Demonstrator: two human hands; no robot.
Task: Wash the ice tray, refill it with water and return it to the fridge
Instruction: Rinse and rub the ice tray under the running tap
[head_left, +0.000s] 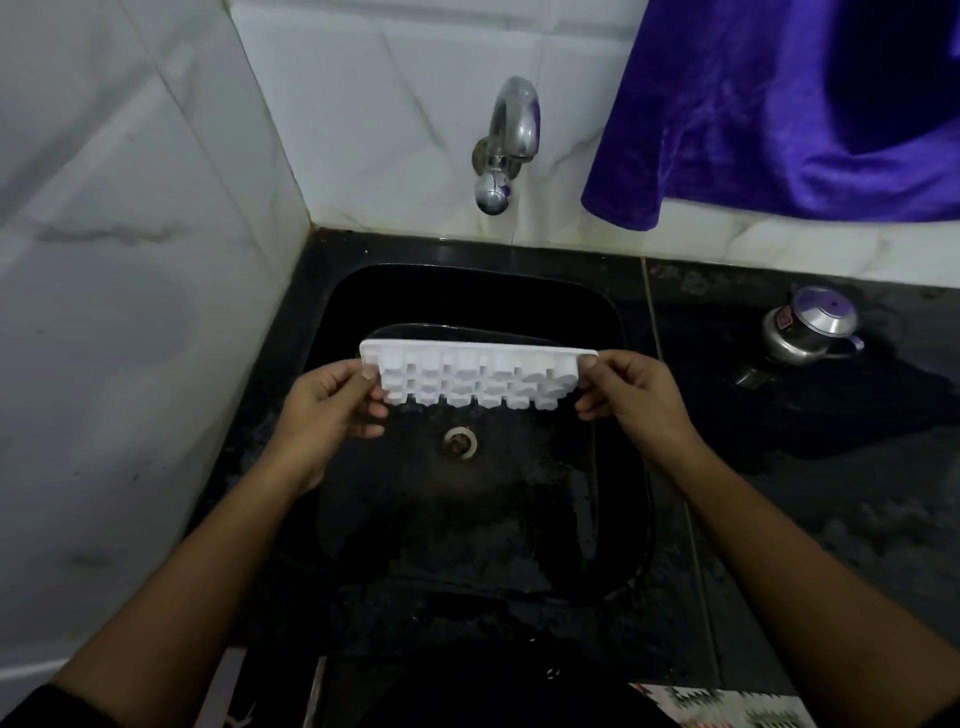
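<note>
Left hand: the left hand (326, 402) grips the left short end of the ice tray (475, 375), thumb on the near side, fingers curled behind the rim.
Right hand: the right hand (631, 391) pinches the right short end in the same way.
Ice tray: white plastic, held in the air between both hands above the sink (332, 322), tipped so the undersides of its cups face the camera.
Sink: a dark basin set in a black counter (779, 493); its drain (461, 442) lies below the tray.
Tap: a chrome tap (506, 140) juts from the back wall above the basin; no water stream shows.
Walls: pale marbled tiles (130, 260) meet in a corner to the left of the tap.
Counter: a small steel pot (808, 327) with a lid stands to the right of the basin, well apart from the tray.
Cloth: a purple cloth (779, 104) hangs over the wall at upper right.
</note>
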